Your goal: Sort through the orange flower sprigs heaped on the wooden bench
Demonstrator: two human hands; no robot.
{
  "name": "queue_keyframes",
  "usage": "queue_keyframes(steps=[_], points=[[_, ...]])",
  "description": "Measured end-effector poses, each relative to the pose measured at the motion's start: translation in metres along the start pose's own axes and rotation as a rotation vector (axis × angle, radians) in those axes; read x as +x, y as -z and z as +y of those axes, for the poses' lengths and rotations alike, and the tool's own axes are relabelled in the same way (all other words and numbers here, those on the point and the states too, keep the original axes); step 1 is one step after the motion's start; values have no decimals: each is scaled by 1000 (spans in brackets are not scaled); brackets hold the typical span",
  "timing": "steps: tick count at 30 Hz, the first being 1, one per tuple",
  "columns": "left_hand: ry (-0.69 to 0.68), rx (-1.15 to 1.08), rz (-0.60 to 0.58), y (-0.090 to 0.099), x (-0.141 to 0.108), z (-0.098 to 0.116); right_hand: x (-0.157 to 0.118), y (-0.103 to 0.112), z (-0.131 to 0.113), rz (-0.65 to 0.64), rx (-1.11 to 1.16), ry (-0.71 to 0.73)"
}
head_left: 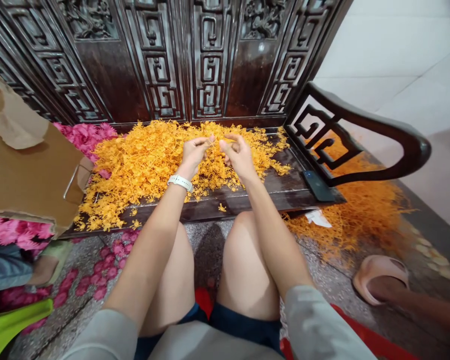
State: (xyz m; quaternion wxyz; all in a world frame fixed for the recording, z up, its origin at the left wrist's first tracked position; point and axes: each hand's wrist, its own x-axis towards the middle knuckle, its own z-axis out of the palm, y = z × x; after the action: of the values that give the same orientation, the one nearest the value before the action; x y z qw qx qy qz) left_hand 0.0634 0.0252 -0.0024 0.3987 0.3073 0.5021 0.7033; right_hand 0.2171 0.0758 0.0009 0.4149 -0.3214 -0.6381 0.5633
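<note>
A heap of yellow artificial flower pieces (138,155), spidery and thin-petalled, covers much of the dark wooden bench seat (285,192). Both of my hands are raised just over this heap, close together but apart. My left hand (194,154), with a pale watch on its wrist, pinches what looks like a small yellow flower piece between thumb and fingers. Facing it, my right hand (239,154) has its thumb and index finger drawn together. Whatever lies in that pinch blends into the yellow behind it. One loose yellow piece (222,207) lies near the bench's front edge.
A carved bench back (210,60) rises behind the heap. At left stands a cardboard box (26,165) beside pink flowers (88,137). A phone (318,185) lies by the armrest (390,172). Orange strands (352,225) cover the floor at right, near another person's sandalled foot (380,280).
</note>
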Motion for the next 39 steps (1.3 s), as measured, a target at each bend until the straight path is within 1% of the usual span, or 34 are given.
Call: queue_keyframes(steps=[3,6,9,11,12,13,15,17,19,21,24,25,27,28,30,32,35,39], points=[[-22,52,-66,-3,-4,-1,-2,-6,8,-61,-134,106],[-29,69,-71,-2,-4,-1,-2,-10,13,-91,-172,107],[-90,110,13,7,4,-1,4,-4,20,-42,-204,119],[-157,148,111,18,12,-1,9,5,26,-31,-318,119],[-174,157,156,24,16,-2,11,11,30,-67,-397,102],[-176,154,193,29,19,-2,12,16,33,-132,-481,78],[-146,125,244,39,23,-1,13,23,38,-301,-624,32],[-111,86,274,43,25,1,13,23,39,-427,-719,18],[-91,61,291,43,25,3,13,17,40,-480,-774,31],[-84,52,287,41,24,5,13,7,43,-544,-818,39],[-98,63,267,37,24,5,12,-12,54,-686,-947,28],[-105,73,260,36,24,5,12,-17,59,-715,-1013,15],[-122,94,247,36,24,3,13,-24,67,-734,-1115,-14],[-131,99,239,37,24,3,13,-25,69,-738,-1132,-24],[-146,94,222,38,23,2,16,-24,69,-746,-1097,-14],[-149,86,211,40,23,1,18,-17,64,-730,-1012,13],[-152,93,226,40,22,2,18,-1,54,-636,-817,34],[-165,112,236,42,24,1,15,15,46,-483,-499,-57]])
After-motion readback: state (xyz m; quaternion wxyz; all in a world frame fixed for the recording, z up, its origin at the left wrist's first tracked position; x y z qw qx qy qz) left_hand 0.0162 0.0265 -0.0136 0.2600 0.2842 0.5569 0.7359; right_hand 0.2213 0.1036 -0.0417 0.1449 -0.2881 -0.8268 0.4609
